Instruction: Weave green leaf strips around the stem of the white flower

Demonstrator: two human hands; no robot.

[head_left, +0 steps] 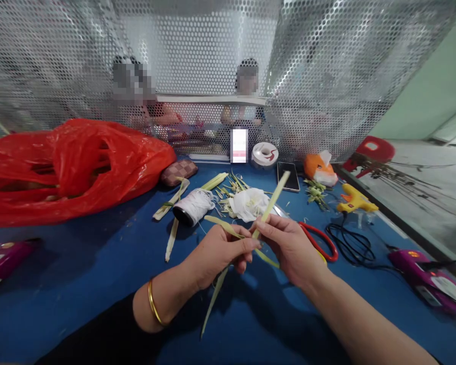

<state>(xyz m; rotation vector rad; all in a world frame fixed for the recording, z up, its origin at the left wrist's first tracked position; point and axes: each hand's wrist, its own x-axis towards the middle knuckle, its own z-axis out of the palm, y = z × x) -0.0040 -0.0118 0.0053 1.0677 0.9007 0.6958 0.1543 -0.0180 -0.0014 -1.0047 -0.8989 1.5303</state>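
Note:
My left hand (224, 249) and my right hand (288, 244) meet above the front middle of the blue table. Between my right thumb and fingers is a pale green leaf strip (276, 196), its free end pointing up and away. My left fingers pinch leaf strips at a crossing point; one curled strip (222, 224) sticks out to the left, and a thin tail (214, 302) hangs below. Fingers hide how the strips join. Red-handled scissors (321, 241) lie partly behind my right hand. A spool of white thread (195, 205) lies on its side beyond my left hand.
A red plastic bag (76, 167) fills the left. Leaf scraps, a white crumpled tissue (248, 204), a tape roll (265, 154) and phone (288, 176) lie ahead. At right are a yellow glue gun (356, 199), its cord and a purple power strip (429, 279). People sit behind a perforated screen.

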